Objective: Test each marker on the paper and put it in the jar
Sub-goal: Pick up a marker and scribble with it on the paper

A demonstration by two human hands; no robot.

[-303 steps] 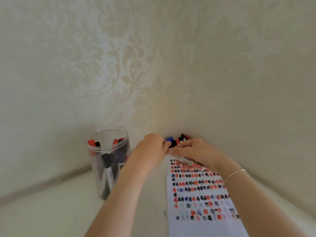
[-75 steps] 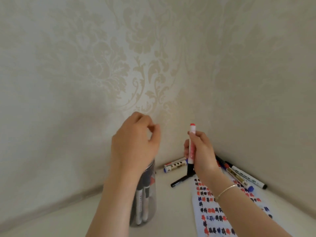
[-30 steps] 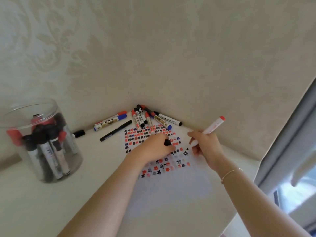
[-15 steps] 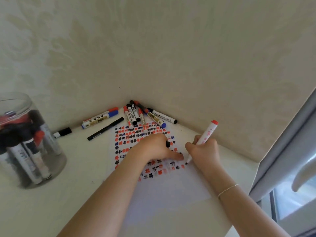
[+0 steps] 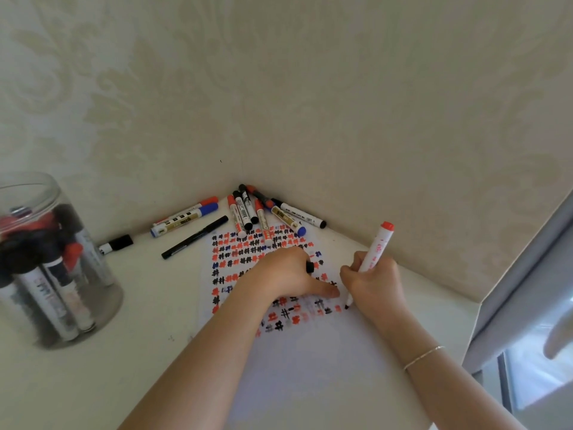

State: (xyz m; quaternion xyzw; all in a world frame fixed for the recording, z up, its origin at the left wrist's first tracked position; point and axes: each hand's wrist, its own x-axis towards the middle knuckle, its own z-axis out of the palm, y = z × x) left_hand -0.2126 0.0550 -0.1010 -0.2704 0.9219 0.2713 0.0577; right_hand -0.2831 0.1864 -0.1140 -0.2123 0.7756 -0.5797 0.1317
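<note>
Centre frame, left hand [image 5: 288, 274] pins the paper [image 5: 310, 361], fingers curled round a cap [image 5: 309, 267], so right hand [image 5: 373, 282], gripping the marker [image 5: 373, 259], writes steadily.

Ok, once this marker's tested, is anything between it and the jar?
Nothing tall. The marker in the right hand must cross over the left hand, which rests on the paper. Beyond it, bare table leads to the jar, whose mouth looks open.
</note>
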